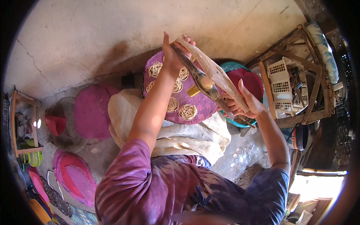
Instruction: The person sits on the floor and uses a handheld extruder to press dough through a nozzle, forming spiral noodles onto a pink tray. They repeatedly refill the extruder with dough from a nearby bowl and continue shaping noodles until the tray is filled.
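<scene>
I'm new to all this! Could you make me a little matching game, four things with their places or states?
Things:
1. Two-armed wooden tool
2. Pale strand coils
3. White crate
4. Teal basin

Places or states:
A. Lying on the round purple mat
B. Red showing inside its rim
C. Spanning from the left hand to the right hand
D. At the right, among wooden beams

Pairs: 1-C, 2-A, 3-D, 4-B
</scene>
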### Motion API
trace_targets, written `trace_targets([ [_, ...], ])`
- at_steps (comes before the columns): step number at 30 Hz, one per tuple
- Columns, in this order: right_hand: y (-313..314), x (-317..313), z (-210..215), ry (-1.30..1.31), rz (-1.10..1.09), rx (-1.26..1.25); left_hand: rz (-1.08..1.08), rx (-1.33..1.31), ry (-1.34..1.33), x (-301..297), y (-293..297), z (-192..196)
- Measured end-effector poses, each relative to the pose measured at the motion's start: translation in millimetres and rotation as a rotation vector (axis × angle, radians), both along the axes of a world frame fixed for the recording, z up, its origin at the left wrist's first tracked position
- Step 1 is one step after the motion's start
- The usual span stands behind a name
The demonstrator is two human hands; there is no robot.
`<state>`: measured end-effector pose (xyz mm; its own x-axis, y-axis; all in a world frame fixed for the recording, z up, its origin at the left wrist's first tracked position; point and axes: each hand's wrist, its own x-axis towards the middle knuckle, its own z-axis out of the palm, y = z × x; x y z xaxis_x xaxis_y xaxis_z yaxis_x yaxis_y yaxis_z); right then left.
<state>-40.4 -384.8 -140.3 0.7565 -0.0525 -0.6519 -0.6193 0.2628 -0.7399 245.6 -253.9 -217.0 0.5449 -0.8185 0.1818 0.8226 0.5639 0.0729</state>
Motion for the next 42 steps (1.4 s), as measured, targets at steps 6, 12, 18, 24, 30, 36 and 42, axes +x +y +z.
trace_targets([
  [6, -7, 1, 4, 0.056, 0.133, 0.098, 0.073, -0.024, -0.166, -4, -4, 13],
  [12, 0, 13, -1, 0.127, 0.071, -0.112, 0.020, -0.107, -0.012, 3, -20, -37],
  [18, 13, 27, 0, 0.069, 0.130, -0.320, 0.087, -0.121, -0.032, 16, -16, -39],
  [24, 21, 18, 30, 0.076, 0.089, -0.316, 0.089, -0.101, -0.020, 4, -5, -20],
  [30, 15, 17, 19, -0.055, 0.081, -0.475, 0.063, -0.156, -0.029, 9, -9, 0],
  [36, 19, 2, 14, 0.037, 0.048, -0.355, 0.077, -0.041, -0.018, -7, -3, -16],
  [42, 3, -7, 12, -0.054, 0.001, -0.210, -0.032, -0.243, 0.082, -6, -36, -41],
])
